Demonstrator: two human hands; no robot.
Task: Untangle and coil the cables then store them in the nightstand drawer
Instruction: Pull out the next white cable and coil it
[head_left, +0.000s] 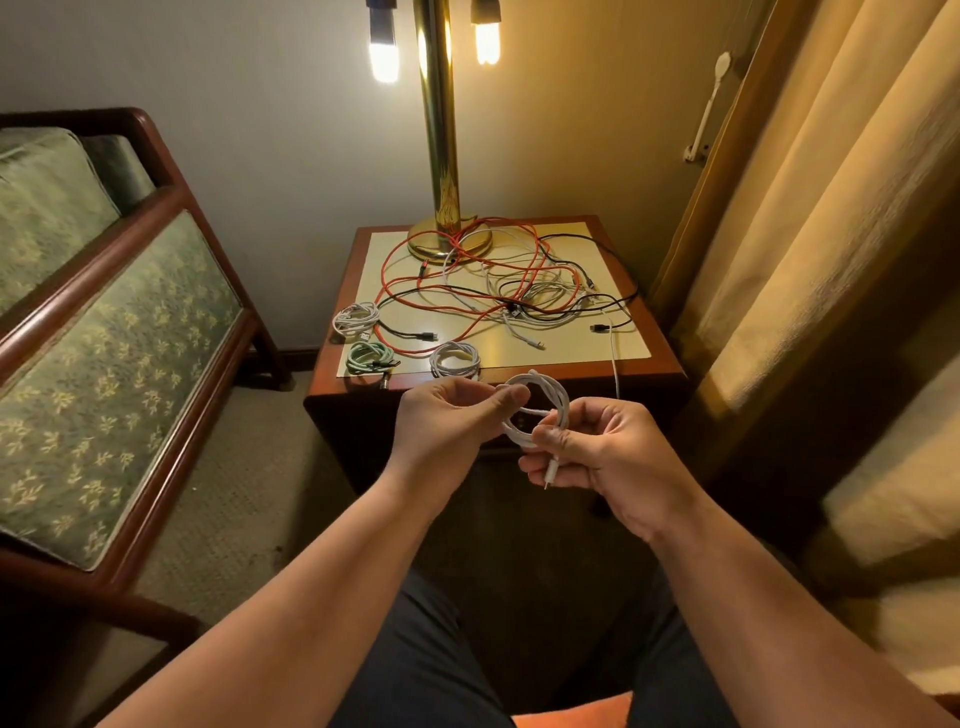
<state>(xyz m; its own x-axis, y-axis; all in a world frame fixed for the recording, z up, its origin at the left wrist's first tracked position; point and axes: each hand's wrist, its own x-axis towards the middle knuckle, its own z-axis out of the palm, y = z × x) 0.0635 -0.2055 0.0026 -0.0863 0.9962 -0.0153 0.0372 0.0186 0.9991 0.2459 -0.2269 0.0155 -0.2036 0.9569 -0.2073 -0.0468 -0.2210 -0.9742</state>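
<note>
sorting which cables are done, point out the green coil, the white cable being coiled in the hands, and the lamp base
green coil (370, 357), head view, middle of the bundle
white cable (540, 387), head view, top of the loop
lamp base (418, 244), head view, left brass rim

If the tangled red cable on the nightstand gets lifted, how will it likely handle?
Probably floppy: the red cable lies in loose curves. Likely to drag the black cable and white cables it crosses, and may snag the lamp base it loops against.
</note>
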